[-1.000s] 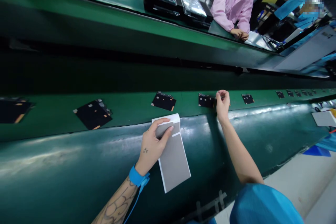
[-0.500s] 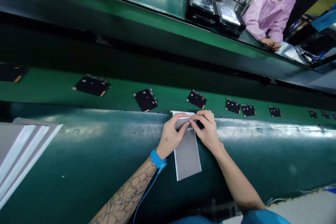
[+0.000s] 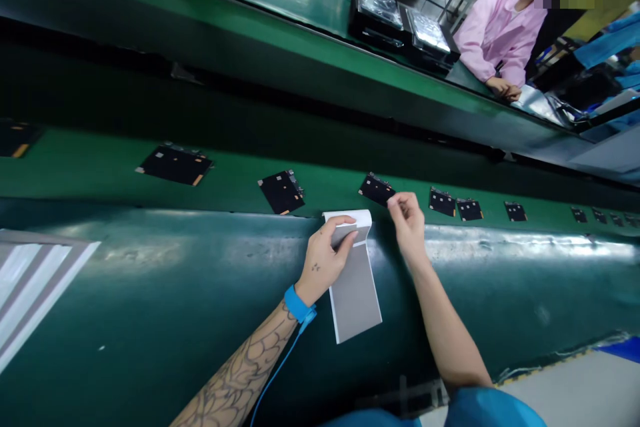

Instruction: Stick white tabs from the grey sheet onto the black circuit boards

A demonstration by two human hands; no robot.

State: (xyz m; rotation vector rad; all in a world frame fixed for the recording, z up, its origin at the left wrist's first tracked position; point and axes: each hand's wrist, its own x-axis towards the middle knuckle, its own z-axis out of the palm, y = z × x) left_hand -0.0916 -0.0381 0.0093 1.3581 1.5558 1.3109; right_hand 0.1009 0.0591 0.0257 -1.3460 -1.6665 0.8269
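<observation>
My left hand (image 3: pixel 323 257) pinches a grey strip sheet with white edges (image 3: pixel 356 293) between thumb and fingers. The sheet's white top end curls over near the front edge of the green belt, and its lower part hangs toward me. A blue wrist strap with a cord (image 3: pixel 300 307) is around my left wrist. My right hand (image 3: pixel 409 223) is apart from the sheet, thumb and fingertips pressed together beside the near right corner of a black circuit board (image 3: pixel 377 189). Whatever is between those fingertips is too small to make out.
More black boards (image 3: pixel 174 164) lie spaced along the green belt (image 3: pixel 230 180). Several overlapping grey-and-white sheets (image 3: pixel 45 280) rest at left on the bench (image 3: pixel 175 293). Across the line, a person in a pink sleeve (image 3: pixel 493 27) sits near black trays with shiny wrapped items (image 3: pixel 383 10).
My right hand has left the sheet and moved right and slightly up, to the board's corner. My left hand keeps its grip on the sheet. The view has shifted slightly.
</observation>
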